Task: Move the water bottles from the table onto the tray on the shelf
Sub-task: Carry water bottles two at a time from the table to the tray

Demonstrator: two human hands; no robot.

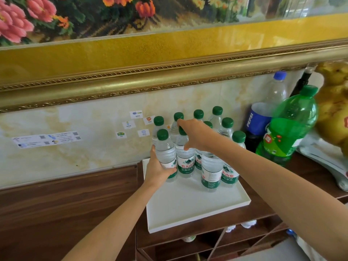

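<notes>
At centre frame we see our left hand [157, 171] wrapped around a green-capped water bottle [165, 153] standing at the white tray's [190, 210] far left corner. Our right hand [194, 135] pinches the neck of the neighbouring bottle [185, 159] among the cluster, beside the Pepsi bottle [258, 125] at right.

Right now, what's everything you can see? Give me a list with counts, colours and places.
water bottles: at least nine, clear with green caps, clustered at the tray's back
tray: one, white, on the dark wooden shelf
Pepsi bottle: one, blue label, right of the tray
green soda bottle: one, beside the Pepsi bottle
framed picture: one, gold frame, flowers, on the wall
small stickers: several, white, on the wall
left hand: gripping the front-left water bottle
right hand: on a bottle's top, middle of cluster
</notes>
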